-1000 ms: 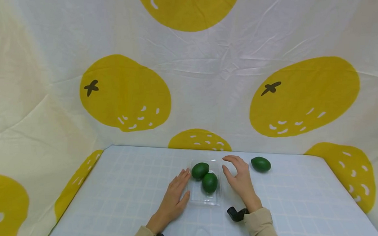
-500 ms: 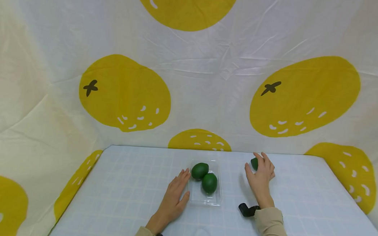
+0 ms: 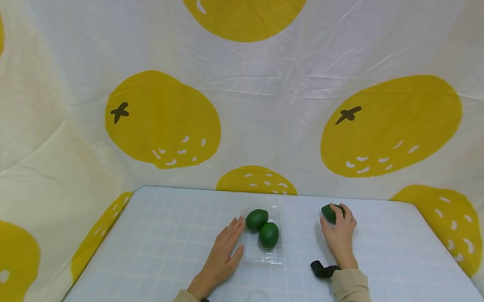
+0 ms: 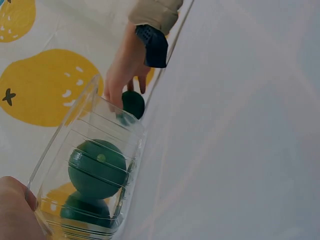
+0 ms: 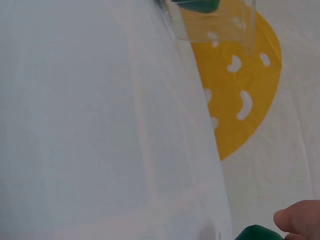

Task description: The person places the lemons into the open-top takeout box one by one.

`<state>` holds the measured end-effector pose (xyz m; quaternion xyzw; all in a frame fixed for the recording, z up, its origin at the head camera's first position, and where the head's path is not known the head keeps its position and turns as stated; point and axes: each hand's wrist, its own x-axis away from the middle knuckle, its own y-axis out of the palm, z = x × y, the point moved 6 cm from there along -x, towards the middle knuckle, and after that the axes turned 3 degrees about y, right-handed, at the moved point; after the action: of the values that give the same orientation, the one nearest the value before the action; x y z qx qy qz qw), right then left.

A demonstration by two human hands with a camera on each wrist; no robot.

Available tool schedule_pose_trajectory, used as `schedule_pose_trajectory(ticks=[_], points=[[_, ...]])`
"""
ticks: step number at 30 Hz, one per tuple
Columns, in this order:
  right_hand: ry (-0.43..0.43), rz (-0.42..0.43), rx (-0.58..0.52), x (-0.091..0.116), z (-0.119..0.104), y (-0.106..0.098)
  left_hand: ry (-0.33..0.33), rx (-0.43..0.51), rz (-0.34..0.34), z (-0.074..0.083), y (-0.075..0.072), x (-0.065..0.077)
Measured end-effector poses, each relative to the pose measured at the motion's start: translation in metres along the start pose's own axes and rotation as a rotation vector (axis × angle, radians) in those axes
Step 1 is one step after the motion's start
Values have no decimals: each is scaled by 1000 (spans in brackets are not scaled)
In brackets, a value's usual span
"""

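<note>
A clear plastic tray (image 3: 256, 256) sits mid-table, holding two green limes, one lime (image 3: 256, 220) farther back and another lime (image 3: 268, 236) nearer the front. Flat along the tray's left edge, my left hand (image 3: 221, 251) touches it with straight fingers; the left wrist view shows part of that hand (image 4: 17, 210) at the tray's rim. To the right, near the back edge, my right hand (image 3: 339, 238) grips a third lime (image 3: 327, 213), its fingers curled over the top and partly hiding it. In the right wrist view, the thumb (image 5: 300, 220) lies beside that lime (image 5: 258, 233).
A pale checked cloth covers the table (image 3: 157, 238). Behind it hangs a white curtain (image 3: 268, 125) printed with large yellow fruit. Small black cameras (image 3: 322, 269) are strapped at both wrists.
My right hand has moved right from beside the tray to the third lime, and its fingers have closed round it. The left hand and the tray have stayed put.
</note>
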<state>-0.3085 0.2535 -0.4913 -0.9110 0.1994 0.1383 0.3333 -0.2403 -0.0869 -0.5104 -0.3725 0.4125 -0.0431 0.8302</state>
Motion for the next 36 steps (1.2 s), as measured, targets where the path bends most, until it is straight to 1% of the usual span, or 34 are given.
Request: schedule_pose_trajectory(ticks=[4, 9, 12, 16, 21, 24, 27, 31, 36], points=[[-27, 59, -69, 2, 5, 0, -8, -2, -10, -1, 1, 1], [-7, 98, -92, 3, 10, 3, -16, -4, -6, -2, 0, 2], [13, 96, -83, 3, 11, 6, -19, -1, -5, -2, 0, 2], [24, 58, -72, 6, 9, 9, -27, 6, -17, -1, 0, 1], [1, 0, -71, 8, 6, 12, -32, 1, -24, 0, -1, 1], [-2, -1, -89, 10, 4, 13, -27, -2, -19, 0, -1, 0], [24, 3, -104, 11, 6, 16, -19, -4, -8, 0, -2, 0], [61, 13, -95, 13, 8, 20, -7, 0, 4, 0, -2, -1], [72, 29, -82, 15, 4, 17, -8, 9, 5, 1, -1, -1]])
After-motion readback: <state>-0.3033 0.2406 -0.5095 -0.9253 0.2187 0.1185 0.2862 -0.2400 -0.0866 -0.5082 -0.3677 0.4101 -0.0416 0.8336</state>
